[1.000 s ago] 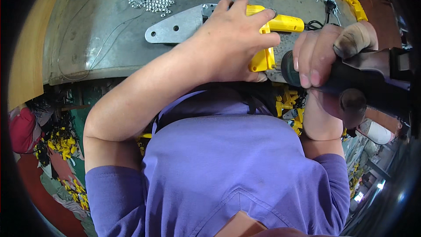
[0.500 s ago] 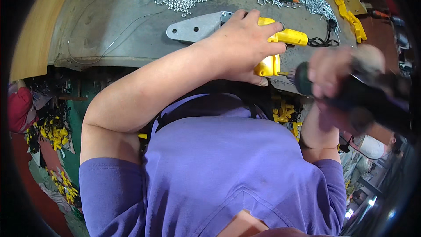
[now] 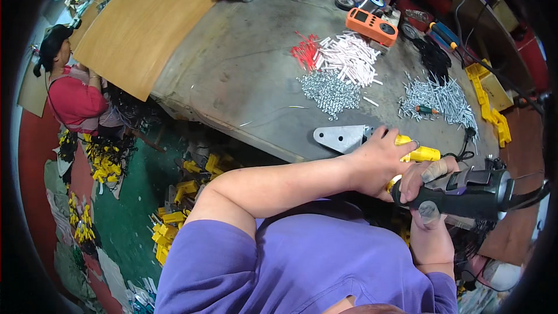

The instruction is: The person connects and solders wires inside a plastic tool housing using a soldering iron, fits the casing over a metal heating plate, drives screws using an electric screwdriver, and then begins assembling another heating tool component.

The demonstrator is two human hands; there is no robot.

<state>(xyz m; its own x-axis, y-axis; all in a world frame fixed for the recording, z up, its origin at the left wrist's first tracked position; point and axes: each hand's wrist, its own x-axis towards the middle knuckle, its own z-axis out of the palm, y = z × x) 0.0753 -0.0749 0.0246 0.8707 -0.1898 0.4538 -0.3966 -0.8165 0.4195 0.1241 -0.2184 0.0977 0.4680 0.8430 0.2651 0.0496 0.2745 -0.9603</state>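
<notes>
As the left hand (image 3: 378, 160) curls over a yellow tool (image 3: 427, 154) with a grey metal plate (image 3: 337, 138) near the table's (image 3: 250, 64) edge, the right hand (image 3: 414, 181) wraps a black power driver (image 3: 465, 201), nose against the yellow end (its bit is hidden); a loose left grip or skewed bit could let the driver slip, scarring plastic or nicking fingers; since half a second ago, the view has swung, revealing a co-worker (image 3: 78, 102), and the driver has closed its gap.

You wear a plain purple cloth shirt (image 3: 334, 253) with short sleeves (image 3: 203, 259). V-shaped stitching (image 3: 352, 284) marks the shirt's neck; beyond its right sleeve, smudged grey-beige coverings (image 3: 429, 213) sheathe two digits of your right hand (image 3: 419, 185).
</notes>
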